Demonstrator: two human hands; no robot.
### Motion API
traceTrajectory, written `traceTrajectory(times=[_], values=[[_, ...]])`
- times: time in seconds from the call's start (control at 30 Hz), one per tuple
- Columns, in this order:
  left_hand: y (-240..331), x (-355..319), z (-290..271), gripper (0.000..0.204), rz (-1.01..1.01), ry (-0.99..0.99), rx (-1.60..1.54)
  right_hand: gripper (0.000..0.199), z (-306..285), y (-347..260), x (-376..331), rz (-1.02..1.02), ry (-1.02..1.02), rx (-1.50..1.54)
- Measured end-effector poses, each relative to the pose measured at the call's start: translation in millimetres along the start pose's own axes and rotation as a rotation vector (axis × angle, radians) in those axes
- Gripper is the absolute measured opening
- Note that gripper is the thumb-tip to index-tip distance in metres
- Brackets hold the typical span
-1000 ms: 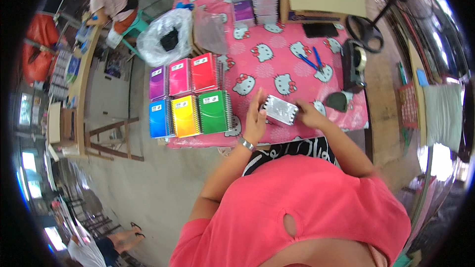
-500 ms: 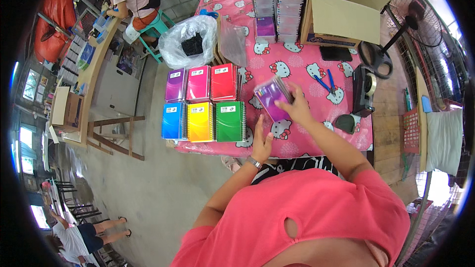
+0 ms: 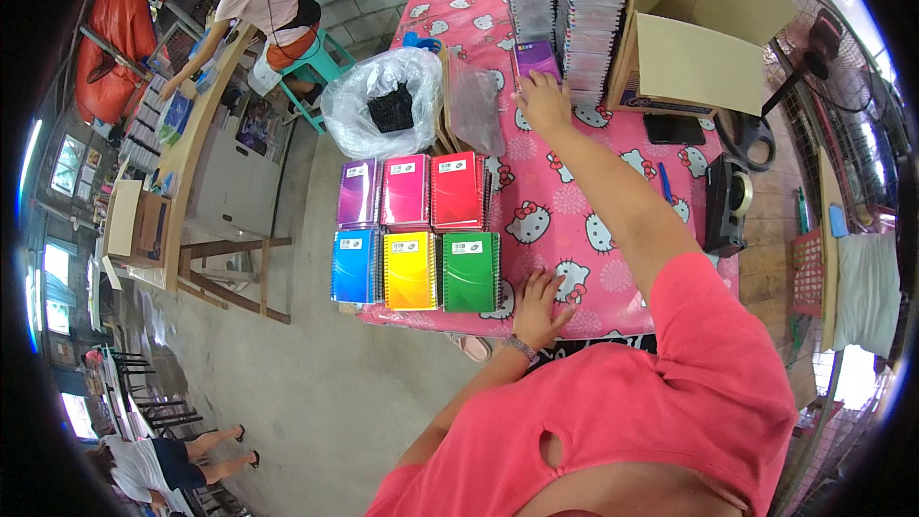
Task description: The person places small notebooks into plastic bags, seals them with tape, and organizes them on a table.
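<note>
At the far side of the table, my right hand [image 3: 543, 105] has its fingers around the near end of a clear-wrapped purple notebook pack [image 3: 536, 58], on the short stack beside the taller ones. Its fingertips are partly hidden. My left hand [image 3: 539, 308] lies open near the table's front edge, fingers spread on the pink cover. To its left, spiral notebooks stand in two rows: purple [image 3: 358, 193], magenta [image 3: 406, 190] and red [image 3: 457, 190] behind, blue [image 3: 355, 266], yellow [image 3: 410, 271] and green [image 3: 471, 272] in front.
Tall stacks of wrapped notebooks [image 3: 589, 29] stand beside an open cardboard box [image 3: 699, 62]. A plastic bag [image 3: 383, 67] lies behind the notebook rows. At right are a phone [image 3: 674, 129], a tape dispenser [image 3: 728, 206] and a fan [image 3: 818, 53]. A person [image 3: 268, 10] sits at another table.
My right hand has carried the purple notebook pack away from me to the far stack. My left hand has left the pack's side and come down flat on the table. The view has shifted.
</note>
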State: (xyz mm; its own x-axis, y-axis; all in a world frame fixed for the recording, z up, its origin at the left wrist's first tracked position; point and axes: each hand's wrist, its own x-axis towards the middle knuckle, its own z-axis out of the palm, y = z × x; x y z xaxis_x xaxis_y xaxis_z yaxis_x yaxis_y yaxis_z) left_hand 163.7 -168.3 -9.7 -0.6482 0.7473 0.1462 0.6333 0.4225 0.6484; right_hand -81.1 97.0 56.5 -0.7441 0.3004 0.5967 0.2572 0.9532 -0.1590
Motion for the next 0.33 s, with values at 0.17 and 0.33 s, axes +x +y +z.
traceTrajectory(times=[0.17, 0.33], values=[[-2.2, 2.5, 2.0, 0.056, 0.020, -0.004, -0.030, 0.032, 14.2, 15.1, 18.8, -0.019, -0.038, -0.054], [-6.4, 1.9, 3.1, 0.059, -0.017, -0.057, -0.070, 0.030, 13.4, 9.3, 43.7, 0.099, -0.219, -0.099]])
